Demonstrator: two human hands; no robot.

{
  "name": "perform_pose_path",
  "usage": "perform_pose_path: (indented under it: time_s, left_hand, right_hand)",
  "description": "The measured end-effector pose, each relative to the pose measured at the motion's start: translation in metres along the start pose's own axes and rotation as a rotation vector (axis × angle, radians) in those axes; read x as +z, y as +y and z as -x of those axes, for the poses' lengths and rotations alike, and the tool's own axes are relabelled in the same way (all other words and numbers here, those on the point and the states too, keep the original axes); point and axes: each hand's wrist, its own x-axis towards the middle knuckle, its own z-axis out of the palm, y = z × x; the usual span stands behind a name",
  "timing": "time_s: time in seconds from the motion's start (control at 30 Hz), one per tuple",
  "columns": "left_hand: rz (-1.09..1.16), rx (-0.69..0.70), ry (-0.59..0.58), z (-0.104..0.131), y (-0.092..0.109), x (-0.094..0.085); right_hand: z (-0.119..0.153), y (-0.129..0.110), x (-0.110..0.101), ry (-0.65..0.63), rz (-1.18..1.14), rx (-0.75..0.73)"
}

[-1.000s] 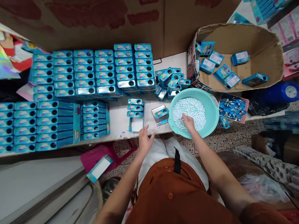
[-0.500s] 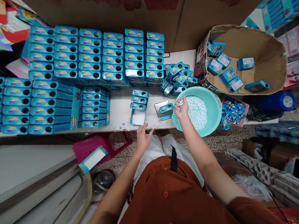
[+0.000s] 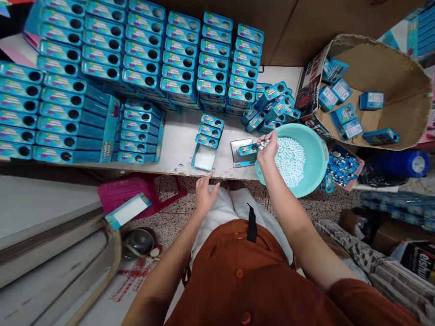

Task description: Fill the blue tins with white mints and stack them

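My right hand (image 3: 267, 149) is curled around several small white mints, or pellets like them, above the left side of a turquoise basin (image 3: 316, 164). More white pellets (image 3: 290, 161) lie loose in that basin. Just left of the hand, a small blue tin (image 3: 246, 150) rests on a flat digital scale (image 3: 238, 157). Fingers apart and holding nothing, my left hand (image 3: 205, 193) hovers at the table's front edge. Beyond it stands an open blue carton (image 3: 204, 157) with a few blue tins (image 3: 209, 131) at its far end, their round holes facing up.
Stacked blue tins (image 3: 141, 64) fill the table's back and left. A loose heap of tins (image 3: 273, 105) lies behind the basin. To the right are a cardboard box (image 3: 392, 64) with several tins and a tray of round lids (image 3: 341, 167). A pink stool (image 3: 119, 193) stands below, left.
The camera view has shifted and tilted. My right hand, still closed on white pellets, has come slightly closer to the tin on the scale. My left hand stays open near the edge.
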Motion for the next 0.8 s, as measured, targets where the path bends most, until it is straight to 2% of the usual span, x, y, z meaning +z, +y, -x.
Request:
perform_pose_path:
  time_s: [0.3, 0.8]
  left_hand:
    - [0.025, -0.012, 0.011, -0.001, 0.003, 0.004]
    - [0.024, 0.002, 0.008, -0.002, 0.006, 0.007]
  right_hand:
    - [-0.001, 0.001, 0.003, 0.016, 0.006, -0.052]
    - [-0.002, -0.009, 0.008, 0.031, 0.014, -0.043]
